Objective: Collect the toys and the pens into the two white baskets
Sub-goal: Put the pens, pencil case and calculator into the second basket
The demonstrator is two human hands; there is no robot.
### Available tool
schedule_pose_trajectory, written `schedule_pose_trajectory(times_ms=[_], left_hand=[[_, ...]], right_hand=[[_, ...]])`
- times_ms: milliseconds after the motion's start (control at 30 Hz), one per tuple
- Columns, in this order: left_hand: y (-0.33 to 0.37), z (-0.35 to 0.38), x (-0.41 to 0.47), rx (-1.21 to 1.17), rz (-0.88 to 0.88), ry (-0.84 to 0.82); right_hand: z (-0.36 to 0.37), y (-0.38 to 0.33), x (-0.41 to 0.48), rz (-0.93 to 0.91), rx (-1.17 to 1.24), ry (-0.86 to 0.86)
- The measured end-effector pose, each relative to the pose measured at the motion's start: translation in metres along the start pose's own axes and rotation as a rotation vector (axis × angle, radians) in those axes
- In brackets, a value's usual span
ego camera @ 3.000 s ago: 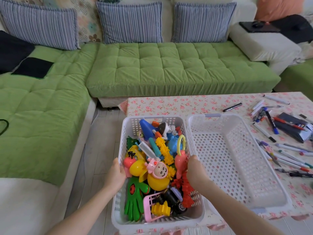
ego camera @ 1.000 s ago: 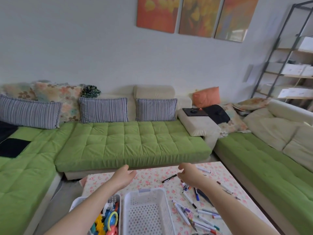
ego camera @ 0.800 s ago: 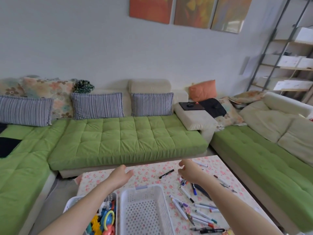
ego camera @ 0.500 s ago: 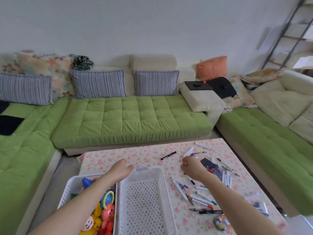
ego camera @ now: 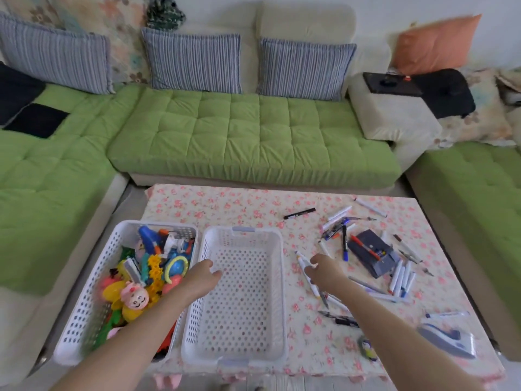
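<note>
Curled fingers on my right hand (ego camera: pixel 321 270) look closed around a white pen (ego camera: pixel 306 273) at the near end of the scatter, though I can't tell for sure whether it is pinched or only touched. Left hand (ego camera: pixel 201 279) is loosely spread, holding nothing, resting at the wall between the two baskets.

That pen lies just right of the empty basket (ego camera: pixel 277 280), its long axis running away from me and a little leftward, roughly parallel to the basket's right wall. So I judge the coming move is a short carry leftward over that rim, and the right hand is plainly the nearer one.

More pens (ego camera: pixel 400 277) lie further right in a loose fan, some crossing each other, around a dark case (ego camera: pixel 372 256); one black pen (ego camera: pixel 299 213) sits apart toward the sofa (ego camera: pixel 253 142). Near the front edge of the table (ego camera: pixel 225 204) are a black pen (ego camera: pixel 342 321) and a small round thing I can't identify.

The toy basket (ego camera: pixel 84 300) on the left is already heaped full. Nothing stands between pen and empty basket except the rim itself.
</note>
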State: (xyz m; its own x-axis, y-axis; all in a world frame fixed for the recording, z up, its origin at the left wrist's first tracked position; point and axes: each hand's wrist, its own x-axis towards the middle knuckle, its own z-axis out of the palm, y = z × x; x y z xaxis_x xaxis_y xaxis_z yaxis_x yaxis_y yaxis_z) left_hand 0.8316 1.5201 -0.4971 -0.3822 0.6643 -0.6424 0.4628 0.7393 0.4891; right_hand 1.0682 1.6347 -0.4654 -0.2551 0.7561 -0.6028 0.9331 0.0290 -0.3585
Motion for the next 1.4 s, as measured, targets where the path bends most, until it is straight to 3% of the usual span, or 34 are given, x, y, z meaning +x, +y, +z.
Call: schedule_pose_trajectory(times_ms=[267,467,667,933,1067,1200,1400], left_hand=[[-0.049,0.037,0.036,0.081,-0.051,0.074],[-0.079,0.044,0.05,0.0,-0.053,0.12],[-0.083,0.039,0.051,0.009,-0.054,0.082],[-0.051,0.019,0.038,0.11,-0.061,0.037],[-0.029,-0.001,0.029,-0.041,-0.037,0.085],[-0.007,-0.021,0.029,-0.251,-0.002,0.026],[0.056,-0.04,0.005,-0.583,0.195,-0.023]], right_hand=[[0.077,0.017,0.049,0.082,0.018,-0.101],[0.132,0.026,0.062,0.164,0.234,-0.169],[0.157,0.035,0.07,0.245,0.398,-0.024],[0.1,0.021,0.052,0.159,0.288,0.05],[0.053,0.023,0.034,0.173,0.348,0.084],[0.017,0.027,0.021,0.152,0.531,0.164],[-0.013,0.03,0.003,0.089,0.724,0.177]])
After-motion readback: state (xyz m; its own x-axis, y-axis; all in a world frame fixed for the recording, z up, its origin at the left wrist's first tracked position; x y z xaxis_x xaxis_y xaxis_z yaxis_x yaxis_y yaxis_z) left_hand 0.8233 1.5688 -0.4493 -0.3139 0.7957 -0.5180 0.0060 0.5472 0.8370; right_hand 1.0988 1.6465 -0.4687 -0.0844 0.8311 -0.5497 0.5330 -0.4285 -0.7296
